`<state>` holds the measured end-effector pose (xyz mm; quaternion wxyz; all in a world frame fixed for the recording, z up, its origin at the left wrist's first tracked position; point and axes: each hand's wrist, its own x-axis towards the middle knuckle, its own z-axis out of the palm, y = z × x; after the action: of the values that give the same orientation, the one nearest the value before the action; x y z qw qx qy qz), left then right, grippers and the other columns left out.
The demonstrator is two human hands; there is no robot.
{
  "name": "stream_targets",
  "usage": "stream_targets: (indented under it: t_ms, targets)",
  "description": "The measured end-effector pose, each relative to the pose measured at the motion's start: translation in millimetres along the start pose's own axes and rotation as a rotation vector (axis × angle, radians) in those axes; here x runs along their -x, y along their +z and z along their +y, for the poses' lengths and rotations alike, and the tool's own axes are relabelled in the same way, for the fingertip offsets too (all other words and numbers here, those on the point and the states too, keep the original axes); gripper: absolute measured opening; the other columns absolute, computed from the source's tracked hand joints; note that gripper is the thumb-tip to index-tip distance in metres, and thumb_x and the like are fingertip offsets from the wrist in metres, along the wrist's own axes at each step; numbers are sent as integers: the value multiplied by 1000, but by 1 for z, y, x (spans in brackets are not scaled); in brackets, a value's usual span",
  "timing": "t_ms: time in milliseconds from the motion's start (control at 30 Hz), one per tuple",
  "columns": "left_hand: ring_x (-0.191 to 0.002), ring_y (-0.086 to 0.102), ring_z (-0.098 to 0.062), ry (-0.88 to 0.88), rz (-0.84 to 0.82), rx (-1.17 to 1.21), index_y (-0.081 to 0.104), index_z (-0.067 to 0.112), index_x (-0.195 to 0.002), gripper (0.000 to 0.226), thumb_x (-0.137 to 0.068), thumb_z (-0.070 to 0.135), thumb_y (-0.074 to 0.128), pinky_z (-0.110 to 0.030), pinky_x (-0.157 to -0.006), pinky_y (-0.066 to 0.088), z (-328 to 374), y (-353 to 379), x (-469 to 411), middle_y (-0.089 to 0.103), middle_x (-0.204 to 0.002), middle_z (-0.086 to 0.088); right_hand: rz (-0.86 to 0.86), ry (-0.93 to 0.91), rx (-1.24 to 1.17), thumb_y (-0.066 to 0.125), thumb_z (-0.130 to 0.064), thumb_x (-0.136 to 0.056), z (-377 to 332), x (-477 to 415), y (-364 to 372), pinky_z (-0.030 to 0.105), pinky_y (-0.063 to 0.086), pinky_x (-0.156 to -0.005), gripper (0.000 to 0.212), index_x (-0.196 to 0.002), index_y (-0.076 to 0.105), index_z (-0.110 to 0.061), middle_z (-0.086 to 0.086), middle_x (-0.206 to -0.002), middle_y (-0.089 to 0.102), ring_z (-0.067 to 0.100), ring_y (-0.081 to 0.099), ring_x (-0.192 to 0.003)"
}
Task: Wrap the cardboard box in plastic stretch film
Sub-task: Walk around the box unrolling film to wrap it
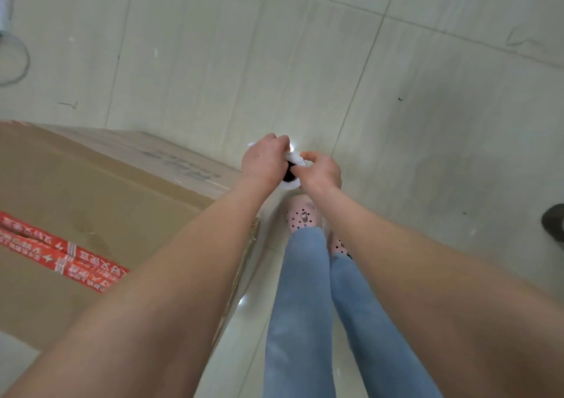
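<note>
A large brown cardboard box (91, 202) with red printed tape across its top stands on the floor at the left. Its near right side looks glossy, as if covered with film. Just past its right corner, both my hands hold a white roll of stretch film (292, 174) seen end-on, with a dark core. My left hand (265, 159) grips the roll from the left with curled fingers. My right hand (320, 171) holds it from the right, thumb and fingers pinching at the roll's top.
Pale glossy floor tiles (396, 77) spread all around. My legs in blue jeans (305, 306) and pink perforated shoes stand right of the box. A dark object (554, 222) sits at the right edge; a grey ring-shaped thing (13, 58) lies at the far left.
</note>
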<state>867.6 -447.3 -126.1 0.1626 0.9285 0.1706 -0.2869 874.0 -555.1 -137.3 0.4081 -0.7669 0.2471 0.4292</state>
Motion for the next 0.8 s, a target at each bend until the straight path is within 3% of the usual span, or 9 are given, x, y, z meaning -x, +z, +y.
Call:
stream_targets:
  t_ms: [133, 200, 300, 400, 467, 567, 667, 800]
  targets:
    - [-86, 54, -28, -200, 31, 171, 58, 11, -94, 15, -80, 10, 54, -29, -63, 32, -8, -5, -4, 62, -99, -10, -24, -22, 18, 71, -29, -76, -11, -4, 0, 29, 47, -88, 58, -130, 50, -21, 2, -125, 56, 22, 58, -109]
    - [-82, 56, -27, -304, 34, 249, 56, 14, -88, 10, -79, 16, 58, -29, -63, 35, -16, -9, -9, 64, -95, -9, -55, 16, 21, 74, -30, -73, -19, -6, 4, 36, 51, -89, 64, -129, 45, -16, 4, -120, 55, 24, 60, -103]
    - [-78, 66, -31, -433, 42, 425, 51, 13, -72, 14, -76, 22, 61, -35, -66, 51, -25, -15, -15, 67, -85, -10, -84, 60, -51, 71, -19, -76, -36, -10, 12, 43, 58, -77, 44, -112, 46, -18, 6, -104, 58, 24, 66, -72]
    - [-62, 69, -28, -552, 57, 610, 49, 13, -58, 20, -70, 19, 63, -40, -66, 58, -31, -22, -14, 67, -70, -11, -21, 10, -10, 62, -12, -78, -51, -18, 23, 43, 58, -78, 31, -104, 50, -23, 1, -93, 57, 27, 67, -78]
    - [-54, 69, -24, -593, 27, 670, 55, 8, -61, 16, -70, 19, 64, -39, -63, 60, -37, -27, -16, 67, -67, -11, -3, -29, 36, 59, -11, -79, -60, -19, 31, 42, 57, -79, 26, -97, 48, -26, -9, -79, 48, 29, 67, -82]
    - [-67, 69, -25, -553, -72, 568, 61, 2, -84, 22, -74, 22, 62, -35, -68, 58, -53, -37, -24, 70, -81, -12, -16, -43, 72, 58, -10, -79, -70, -19, 43, 43, 56, -79, 26, -98, 50, -27, -8, -78, 47, 29, 66, -82]
    - [-91, 58, -28, -323, -48, 272, 51, 7, -111, 35, -80, 21, 63, -33, -68, 44, -62, -44, -30, 58, -106, -8, -32, -50, 82, 58, -10, -79, -77, -18, 51, 43, 56, -80, 25, -96, 51, -27, -2, -85, 54, 29, 67, -81]
    - [-90, 57, -31, -77, -12, 50, 49, 12, -117, 34, -84, 13, 57, -35, -66, 42, -66, -47, -39, 52, -110, -10, -44, -45, 116, 58, -11, -79, -85, -20, 55, 41, 56, -78, 25, -93, 50, -29, -3, -84, 57, 27, 68, -80]
